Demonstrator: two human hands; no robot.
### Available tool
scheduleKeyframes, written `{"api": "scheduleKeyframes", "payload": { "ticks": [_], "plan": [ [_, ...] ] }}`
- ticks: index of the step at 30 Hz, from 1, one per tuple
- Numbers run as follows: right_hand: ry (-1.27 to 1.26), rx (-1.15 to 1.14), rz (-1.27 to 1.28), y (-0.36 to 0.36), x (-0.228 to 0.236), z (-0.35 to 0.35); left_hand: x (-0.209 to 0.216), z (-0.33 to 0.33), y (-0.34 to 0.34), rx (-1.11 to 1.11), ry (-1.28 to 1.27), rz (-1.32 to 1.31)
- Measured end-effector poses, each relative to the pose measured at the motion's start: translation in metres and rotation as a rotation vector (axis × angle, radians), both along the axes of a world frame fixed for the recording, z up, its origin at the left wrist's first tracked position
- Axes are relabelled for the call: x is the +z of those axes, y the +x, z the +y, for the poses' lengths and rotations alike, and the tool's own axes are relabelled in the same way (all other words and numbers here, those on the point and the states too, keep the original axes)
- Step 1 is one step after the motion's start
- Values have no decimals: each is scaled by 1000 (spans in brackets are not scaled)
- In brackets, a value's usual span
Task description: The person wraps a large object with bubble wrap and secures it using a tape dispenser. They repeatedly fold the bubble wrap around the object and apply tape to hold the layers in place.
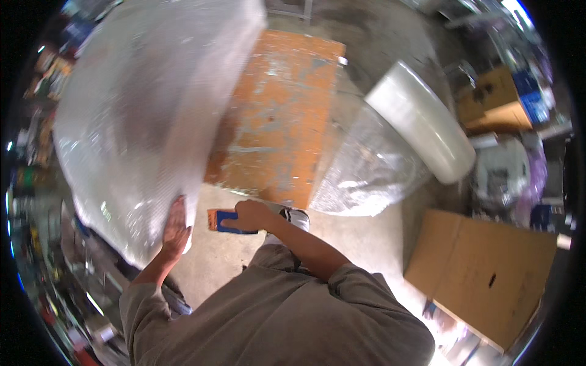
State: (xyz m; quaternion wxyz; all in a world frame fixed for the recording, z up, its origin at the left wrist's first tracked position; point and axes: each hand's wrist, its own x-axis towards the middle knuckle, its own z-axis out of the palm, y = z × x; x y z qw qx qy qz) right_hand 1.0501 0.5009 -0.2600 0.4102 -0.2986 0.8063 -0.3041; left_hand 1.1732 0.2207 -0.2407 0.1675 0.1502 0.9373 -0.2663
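Note:
A large sheet of bubble wrap (140, 122) covers a bulky shape on the left, and what lies under it is hidden. My left hand (176, 229) rests flat against its near right edge, fingers stretched out. In my right hand (251, 215) is a blue-and-orange hand tool (227, 221), shaped somewhat like a tape dispenser; its exact kind is unclear. The tool points left, a short gap away from the wrap. Just ahead of my right hand lies a worn orange-brown board (274, 116), partly overlapped by the bubble wrap.
Right of the board, a big roll of clear wrap (427, 125) lies slanted, with a loose sheet (369, 168) trailing from it. A large cardboard box (485, 271) stands at the near right, and another box (494, 100) farther off. Cluttered shelves (46, 244) line the left side.

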Motion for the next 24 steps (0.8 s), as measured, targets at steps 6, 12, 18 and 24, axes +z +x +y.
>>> {"api": "scheduleKeyframes", "payload": {
  "ticks": [6,12,18,24],
  "plan": [
    [-117,-306,-164,-34,-12,146,-21,2,5,36,-163,-66],
    [-13,-387,-353,-186,-15,191,-12,9,-1,115,112,-51],
    [-63,-134,-148,-312,-22,192,-8,27,-11,362,123,-218],
    [-185,-245,-267,-391,-6,248,-14,139,-116,1089,473,126]
  ]
}}
